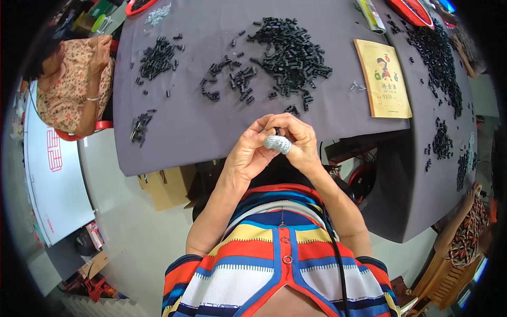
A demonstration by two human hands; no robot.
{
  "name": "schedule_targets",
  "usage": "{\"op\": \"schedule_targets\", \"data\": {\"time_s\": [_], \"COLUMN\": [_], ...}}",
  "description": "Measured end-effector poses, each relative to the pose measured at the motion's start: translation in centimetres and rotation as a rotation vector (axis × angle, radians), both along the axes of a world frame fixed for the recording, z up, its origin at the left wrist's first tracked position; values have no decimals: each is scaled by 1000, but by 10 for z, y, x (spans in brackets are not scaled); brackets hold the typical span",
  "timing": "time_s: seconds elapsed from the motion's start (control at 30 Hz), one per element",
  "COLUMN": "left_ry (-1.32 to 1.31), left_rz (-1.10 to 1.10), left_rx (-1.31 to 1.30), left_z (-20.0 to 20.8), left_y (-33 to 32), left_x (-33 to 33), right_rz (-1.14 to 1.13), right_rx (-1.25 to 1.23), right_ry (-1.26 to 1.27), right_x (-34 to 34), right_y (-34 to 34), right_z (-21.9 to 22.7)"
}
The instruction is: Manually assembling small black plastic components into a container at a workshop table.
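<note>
Two bare hands meet at the centre of the frame, just above the striped shirt (274, 259) that fills the lower middle. The left hand (251, 153) curls inward, its fingers closed toward the right hand (298, 142), and the two touch. Between their fingertips sits a small black part (277, 130), pinched from both sides. One finger of the right hand wears a silvery wrap (278, 143), just below the black part. The hands are held in the air at the near edge of the grey table (185, 132), above the gap between table and body.

Farther up, the table carries loose black parts. A big pile (290, 53) lies in the upper middle, with a smaller scatter (232, 79) to its left and another heap (157, 57) toward the upper left. A little cluster (140, 127) rests near the table's left edge. At the upper right lies a yellow booklet (383, 79), and beyond it a long dark spread of parts (438, 63) runs down the right side.

At the far left of the frame another person in a flowered top (71, 84) sits at the table. A cardboard box (163, 185) stands on the floor under the table's near edge.
</note>
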State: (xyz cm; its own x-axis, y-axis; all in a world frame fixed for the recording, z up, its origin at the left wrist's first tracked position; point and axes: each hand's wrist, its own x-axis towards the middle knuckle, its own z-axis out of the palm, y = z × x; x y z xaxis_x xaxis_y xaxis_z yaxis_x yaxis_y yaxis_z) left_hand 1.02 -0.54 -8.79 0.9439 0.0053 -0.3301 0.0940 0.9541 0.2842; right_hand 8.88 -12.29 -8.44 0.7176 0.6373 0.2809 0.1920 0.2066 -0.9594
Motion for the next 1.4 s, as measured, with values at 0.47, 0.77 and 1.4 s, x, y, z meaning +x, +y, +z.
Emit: {"op": "schedule_targets", "data": {"time_s": [0.47,0.77,1.4], "left_ry": [4,7,148], "left_rz": [68,106,126], "left_rx": [140,156,1680], "left_z": [-12,-9,7], "left_y": [31,26,24], "left_x": [6,2,66], "right_rz": [-580,-461,-414], "right_rx": [-652,-871,-467], "right_ry": [-607,-965,-542], "right_x": [86,136,74], "right_y": [-90,-91,-38], "right_z": [9,6,-14]}}
